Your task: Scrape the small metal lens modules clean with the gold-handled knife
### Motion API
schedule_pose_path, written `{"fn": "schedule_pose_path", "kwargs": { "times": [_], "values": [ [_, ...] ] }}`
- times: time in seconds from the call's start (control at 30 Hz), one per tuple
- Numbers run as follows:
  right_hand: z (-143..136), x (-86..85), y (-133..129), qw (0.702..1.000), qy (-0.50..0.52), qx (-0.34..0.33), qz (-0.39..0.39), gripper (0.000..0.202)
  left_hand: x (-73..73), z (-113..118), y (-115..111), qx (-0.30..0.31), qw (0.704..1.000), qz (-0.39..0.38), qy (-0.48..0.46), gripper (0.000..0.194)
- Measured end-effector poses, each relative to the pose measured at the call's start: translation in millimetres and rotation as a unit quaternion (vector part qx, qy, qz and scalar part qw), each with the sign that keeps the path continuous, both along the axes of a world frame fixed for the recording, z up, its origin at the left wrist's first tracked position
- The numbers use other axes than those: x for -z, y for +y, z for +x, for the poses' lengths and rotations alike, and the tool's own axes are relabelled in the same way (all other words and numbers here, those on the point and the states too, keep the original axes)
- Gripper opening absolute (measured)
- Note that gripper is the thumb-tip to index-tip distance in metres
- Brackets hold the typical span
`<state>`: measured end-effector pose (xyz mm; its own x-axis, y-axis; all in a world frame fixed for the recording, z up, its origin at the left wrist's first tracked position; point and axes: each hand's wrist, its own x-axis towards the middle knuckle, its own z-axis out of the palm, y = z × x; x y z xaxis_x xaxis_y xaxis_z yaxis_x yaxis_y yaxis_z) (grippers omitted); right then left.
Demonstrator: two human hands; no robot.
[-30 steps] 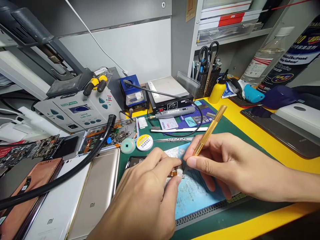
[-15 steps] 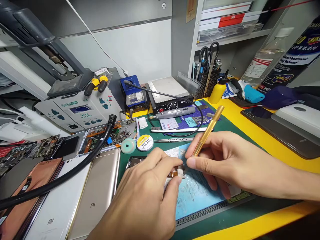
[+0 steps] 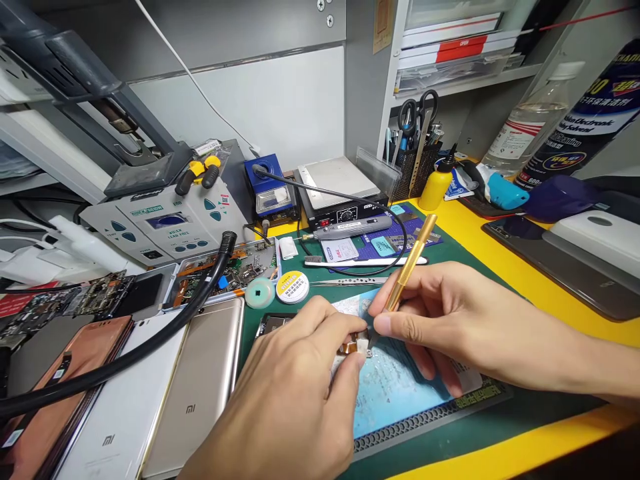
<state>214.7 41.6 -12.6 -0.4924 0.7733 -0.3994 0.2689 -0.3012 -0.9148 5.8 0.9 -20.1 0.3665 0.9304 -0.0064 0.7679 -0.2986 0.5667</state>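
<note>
Brass-coloured, the tool sits pinched like a pen in the right hand, its tip down on the small part that the left hand pins between thumb and fingertips on the blue mat, directly between both hands. Since a second ago the tool's handle has tipped slightly more upright while both grips stayed put, so the fine scraping or prying seems ongoing. Beyond the hands lie tweezers and a yellow tin.
</note>
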Motion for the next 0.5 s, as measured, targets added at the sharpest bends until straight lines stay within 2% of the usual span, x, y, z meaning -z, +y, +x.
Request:
{"fn": "schedule_pose_path", "kwargs": {
  "times": [0.3, 0.5],
  "values": [
    [0.6, -2.2, -1.3, 1.0, -0.001, -0.007, 0.005, 0.021, -0.4, 0.1, -2.0, -0.009, 1.0, -0.013, -0.001, 0.029],
    [-3.9, -1.2, -3.1, 1.0, -0.015, 0.017, 0.022, 0.027, -1.0, -0.5, -1.6, -0.007, 1.0, -0.013, -0.003, 0.025]
  ]
}}
